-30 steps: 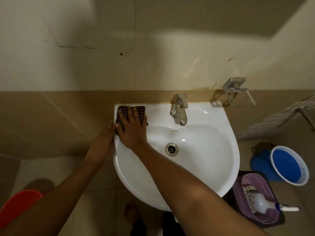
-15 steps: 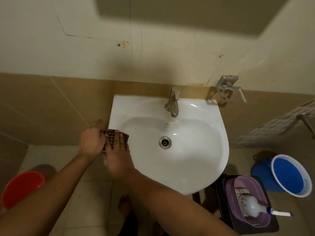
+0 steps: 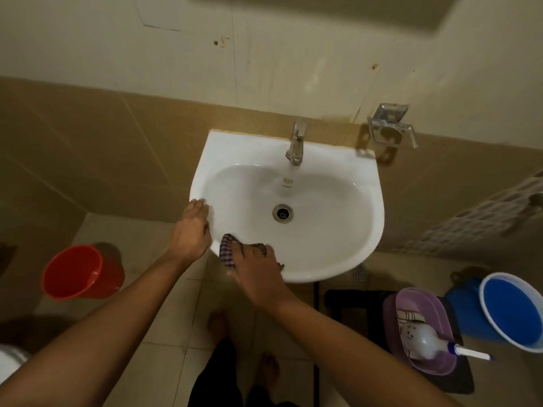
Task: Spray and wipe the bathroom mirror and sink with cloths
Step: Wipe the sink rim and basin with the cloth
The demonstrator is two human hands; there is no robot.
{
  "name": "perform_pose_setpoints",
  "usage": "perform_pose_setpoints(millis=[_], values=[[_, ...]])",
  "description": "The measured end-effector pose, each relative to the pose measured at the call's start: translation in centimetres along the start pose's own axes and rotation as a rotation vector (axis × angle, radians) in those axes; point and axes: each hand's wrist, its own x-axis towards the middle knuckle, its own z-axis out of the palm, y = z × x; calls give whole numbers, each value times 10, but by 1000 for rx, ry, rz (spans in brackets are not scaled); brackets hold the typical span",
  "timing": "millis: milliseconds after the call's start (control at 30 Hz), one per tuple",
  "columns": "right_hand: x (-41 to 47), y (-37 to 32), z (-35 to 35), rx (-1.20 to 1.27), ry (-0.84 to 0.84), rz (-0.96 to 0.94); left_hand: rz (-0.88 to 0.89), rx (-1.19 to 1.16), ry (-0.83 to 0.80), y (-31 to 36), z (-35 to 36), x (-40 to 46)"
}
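A white wall-mounted sink [image 3: 338, 230] with a steel tap [image 3: 296, 145] and a drain [image 3: 282, 213] fills the middle of the view. My right hand [image 3: 258, 274] presses a dark checked cloth [image 3: 227, 252] flat on the sink's front-left rim. My left hand [image 3: 192, 227] grips the sink's left edge, fingers curled over the rim. A white spray bottle [image 3: 426, 342] lies in a purple basin [image 3: 411, 304] on the floor at the lower right, beside a second checked cloth [image 3: 410, 317]. The mirror is not in view.
A red bucket [image 3: 79, 271] stands on the floor at the left. A blue bucket [image 3: 512, 312] stands at the right. A metal soap holder [image 3: 388, 127] is fixed to the wall right of the tap. My bare feet [image 3: 217, 324] are below the sink.
My right hand has slid the cloth from the sink's back-left corner, down the left rim, round to the front-left rim. My left hand followed along the left edge. The view tilted down.
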Motion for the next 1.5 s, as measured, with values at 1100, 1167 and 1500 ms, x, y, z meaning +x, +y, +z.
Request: perform_pose_setpoints(millis=[1100,1167,1500], values=[[-89,102,-51,106,-123,541,170,205,-245,-16,2,15],[-84,119,-51,140,-171,635,149,187,-244,-13,0,17],[-49,204,-45,136,-297,845,89,166,-218,-8,3,35]])
